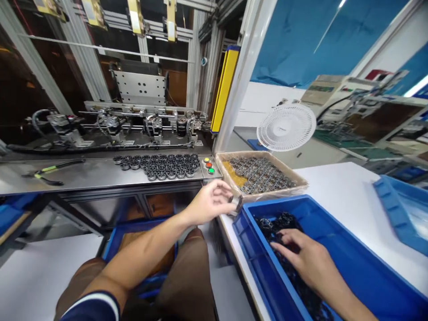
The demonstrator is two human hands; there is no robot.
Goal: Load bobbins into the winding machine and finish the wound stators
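My left hand [212, 200] hovers by the near left corner of a blue bin [351, 272], its fingers pinched on a small dark ring part [238, 203]. My right hand [302, 256] lies inside that bin, palm down, with fingers spread over a heap of black ring parts [281, 223]. Just behind the bin stands a cardboard box [264, 176] filled with several grey ring parts. More dark rings [160, 165] stand in rows on the steel machine bench [83, 176] at the left.
Three coloured buttons [208, 165] sit at the bench's right end. A green-handled tool [50, 171] lies on the bench at left. A white fan [286, 127] stands behind the cardboard box. Another blue bin [404, 209] rests on the white table [341, 187] at right. My knees are below.
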